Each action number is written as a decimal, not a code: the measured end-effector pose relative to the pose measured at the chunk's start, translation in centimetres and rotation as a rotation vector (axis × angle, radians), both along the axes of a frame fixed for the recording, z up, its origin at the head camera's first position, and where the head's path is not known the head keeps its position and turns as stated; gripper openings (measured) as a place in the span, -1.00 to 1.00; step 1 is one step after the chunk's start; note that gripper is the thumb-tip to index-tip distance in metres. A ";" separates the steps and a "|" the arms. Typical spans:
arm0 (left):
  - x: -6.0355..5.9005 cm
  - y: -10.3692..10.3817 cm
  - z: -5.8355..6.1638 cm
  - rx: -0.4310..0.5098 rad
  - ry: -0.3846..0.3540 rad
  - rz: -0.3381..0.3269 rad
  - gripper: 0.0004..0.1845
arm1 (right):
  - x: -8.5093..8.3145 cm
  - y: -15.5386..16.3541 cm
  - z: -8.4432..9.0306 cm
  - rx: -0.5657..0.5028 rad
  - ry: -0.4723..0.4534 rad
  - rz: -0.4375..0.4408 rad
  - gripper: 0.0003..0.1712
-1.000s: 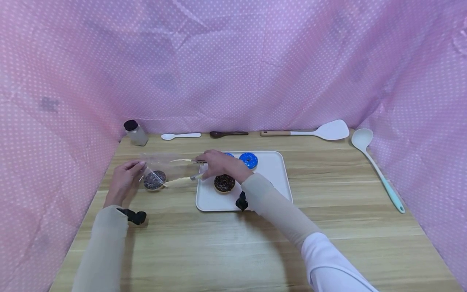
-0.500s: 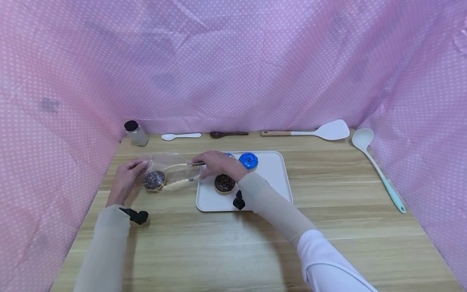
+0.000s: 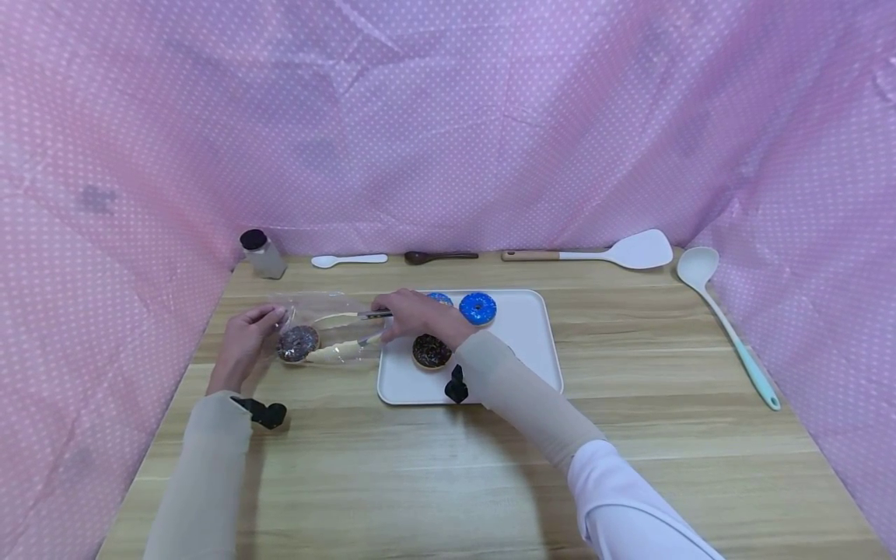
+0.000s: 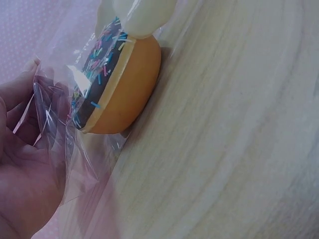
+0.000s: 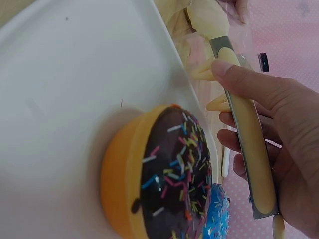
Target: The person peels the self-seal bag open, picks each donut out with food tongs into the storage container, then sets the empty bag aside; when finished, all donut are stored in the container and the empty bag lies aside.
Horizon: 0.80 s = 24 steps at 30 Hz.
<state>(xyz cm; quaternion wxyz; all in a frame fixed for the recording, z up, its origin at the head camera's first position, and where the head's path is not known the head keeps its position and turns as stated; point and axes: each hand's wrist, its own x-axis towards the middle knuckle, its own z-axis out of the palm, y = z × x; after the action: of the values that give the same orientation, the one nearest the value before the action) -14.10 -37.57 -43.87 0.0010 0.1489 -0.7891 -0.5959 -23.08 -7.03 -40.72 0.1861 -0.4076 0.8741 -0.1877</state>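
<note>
Wooden tabletop (image 3: 490,474) fills the head view, walled in by pink dotted cloth (image 3: 448,117). Along its far edge lie a jar (image 3: 262,253), a white spoon (image 3: 348,260), a dark spoon (image 3: 439,256), a spatula (image 3: 595,253) and, at the right, a ladle (image 3: 728,323), all well apart from the hands. A white tray (image 3: 521,342) in the middle carries a chocolate donut (image 3: 430,351) and a blue donut (image 3: 478,308); a second blue one behind it is mostly hidden by the right hand (image 3: 416,315). That hand grips tongs (image 3: 343,334) whose tips reach into a clear bag (image 3: 329,327) lying just left of the tray, where a bagged donut (image 3: 297,343) rests on the wood. The left hand (image 3: 245,342) pinches the bag's left end. From the left wrist, the bagged donut (image 4: 117,79) shows on edge beneath crinkled film of the bag (image 4: 60,129), a pale tong tip (image 4: 134,17) touching its top and cut off by the frame; the left hand's fingers (image 4: 20,99) curl behind the plastic, blurred. From the right wrist, the right hand's fingers (image 5: 259,94) wrap the tongs (image 5: 246,129), the chocolate donut (image 5: 164,174) stands close on the tray (image 5: 65,99), and the blue one below it is cropped.
</note>
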 end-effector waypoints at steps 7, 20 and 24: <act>-0.1 -0.1 -0.1 0.070 0.012 0.005 -0.76 | 0.3 0.2 0.2 -0.002 -0.022 -0.016 -0.37; -0.1 -0.4 0.0 0.172 0.053 0.014 -0.74 | 0.5 2.8 1.1 -0.002 0.035 -0.030 -0.35; 0.0 -0.4 0.1 0.161 0.047 0.010 -0.60 | 0.6 4.0 1.3 -0.018 0.036 -0.042 -0.37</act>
<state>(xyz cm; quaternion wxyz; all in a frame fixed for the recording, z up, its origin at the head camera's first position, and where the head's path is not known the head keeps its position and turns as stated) -14.06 -37.96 -43.77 0.0106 0.1385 -0.7376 -0.6608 -22.47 -3.07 -39.43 0.1628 -0.3941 0.8840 -0.1919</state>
